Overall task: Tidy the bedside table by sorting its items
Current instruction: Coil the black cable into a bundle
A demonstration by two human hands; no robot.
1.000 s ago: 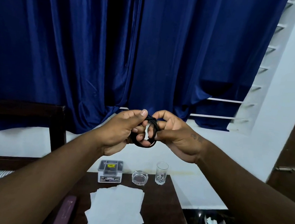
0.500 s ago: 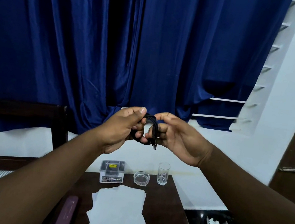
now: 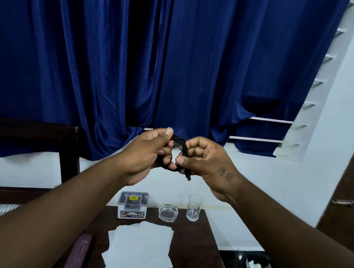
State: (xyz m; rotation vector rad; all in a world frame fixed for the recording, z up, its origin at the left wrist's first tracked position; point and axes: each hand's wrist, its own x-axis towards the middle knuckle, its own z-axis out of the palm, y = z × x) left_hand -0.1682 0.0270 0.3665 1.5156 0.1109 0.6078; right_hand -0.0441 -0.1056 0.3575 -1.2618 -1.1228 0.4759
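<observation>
Black cable (image 3: 182, 145) — left hand (image 3: 145, 154), right hand (image 3: 209, 161)

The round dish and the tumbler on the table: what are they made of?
The round dish looks like thick clear glass, glossy; the dark table shows through it. The tumbler also seems clear glass, with a cut faceted base, though hard plastic is possible.

A box (image 3: 132, 205), a glass dish (image 3: 168, 213) and a tall glass (image 3: 194, 207) stand in a row along the back of the worktop (image 3: 199, 251). White papers (image 3: 139, 250) cover the middle. The right side is bare wood, with room to reach in. A dark bed post (image 3: 70, 161) stands on the left.
</observation>
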